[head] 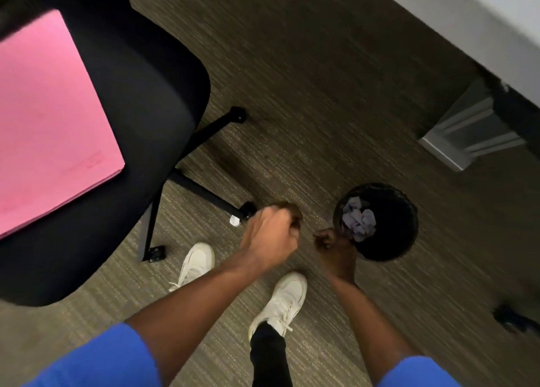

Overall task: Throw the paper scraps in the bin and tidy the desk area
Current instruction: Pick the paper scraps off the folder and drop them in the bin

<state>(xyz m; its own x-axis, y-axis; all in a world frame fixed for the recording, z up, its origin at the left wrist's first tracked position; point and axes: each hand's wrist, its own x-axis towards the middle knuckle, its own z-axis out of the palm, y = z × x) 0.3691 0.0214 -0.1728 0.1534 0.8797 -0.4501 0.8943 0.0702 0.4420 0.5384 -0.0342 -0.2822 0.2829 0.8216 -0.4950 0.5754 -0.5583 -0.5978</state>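
Looking straight down at the carpet (pixel 306 94), and both arms are out in front with blue sleeves (pixel 96 360) at the bottom edge. The left hand (pixel 270 232) is curled into a loose fist, fingers tucked under; the frame is smeared with motion and I cannot tell whether anything sits inside that fist. The right hand (pixel 331 240) is curled tight too, knuckles up, right at the near rim of the bin (pixel 388 240), and again its contents cannot be made out. That bin is a small round black one standing on the floor, and crumpled paper scraps (pixel 358 218), pale greyish, lie inside it against the near wall. To the left, a black office chair (pixel 140 123) with a pink folder (pixel 49 118) lying flat on its seat; the chair's legs and castors reach out toward the left hand. Two white sneakers (pixel 285 299) are planted on the carpet below the hands. Up in the right corner, the pale desk (pixel 467 15) edge with its grey metal leg (pixel 467 129) beneath
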